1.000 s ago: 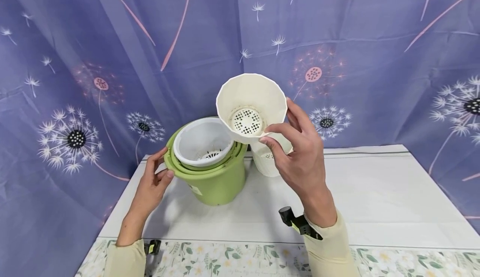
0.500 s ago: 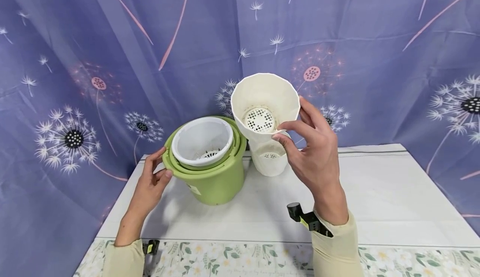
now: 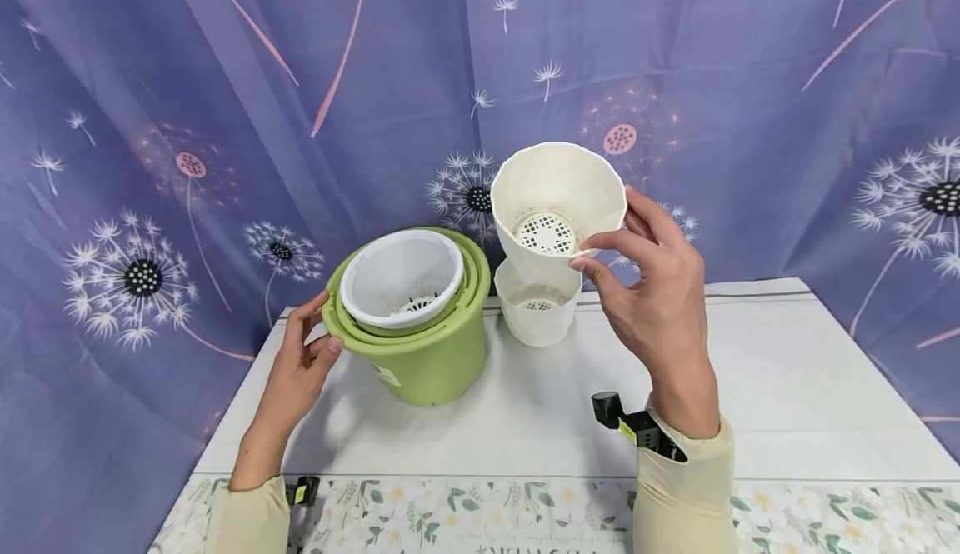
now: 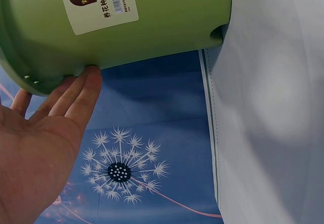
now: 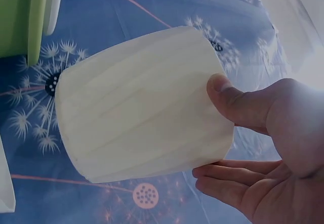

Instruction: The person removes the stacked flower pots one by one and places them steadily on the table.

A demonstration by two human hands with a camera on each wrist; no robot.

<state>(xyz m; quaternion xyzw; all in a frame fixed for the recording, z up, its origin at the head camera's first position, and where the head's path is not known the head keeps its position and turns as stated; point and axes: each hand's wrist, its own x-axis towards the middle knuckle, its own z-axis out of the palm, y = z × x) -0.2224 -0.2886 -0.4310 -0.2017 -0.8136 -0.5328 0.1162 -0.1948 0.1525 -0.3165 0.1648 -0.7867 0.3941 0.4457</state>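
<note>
In the head view, my right hand point(image 3: 652, 287) pinches the rim of a white faceted flower pot point(image 3: 555, 179), with the thumb outside. This pot is tilted toward me, showing its perforated bottom, and hangs above a second white flower pot point(image 3: 536, 321) standing on the table. My left hand point(image 3: 300, 362) touches the outer rim of a large green flower pot point(image 3: 435, 371). In the left wrist view, its fairly straight fingers point(image 4: 81, 97) rest against the pot just below the rim. A greyish-white pot point(image 3: 401, 279) sits nested inside the green one, with another green rim around it.
The table point(image 3: 750, 387) has a white cover with a floral strip point(image 3: 465, 512) along its near edge. A blue curtain point(image 3: 390, 79) with dandelion prints hangs behind and at the sides. The green pot bears a label point(image 4: 101, 4).
My right hand has moved to the right with the white pot, away from the nested pots. More of the standing white pot shows. My left hand stays at the green rim.
</note>
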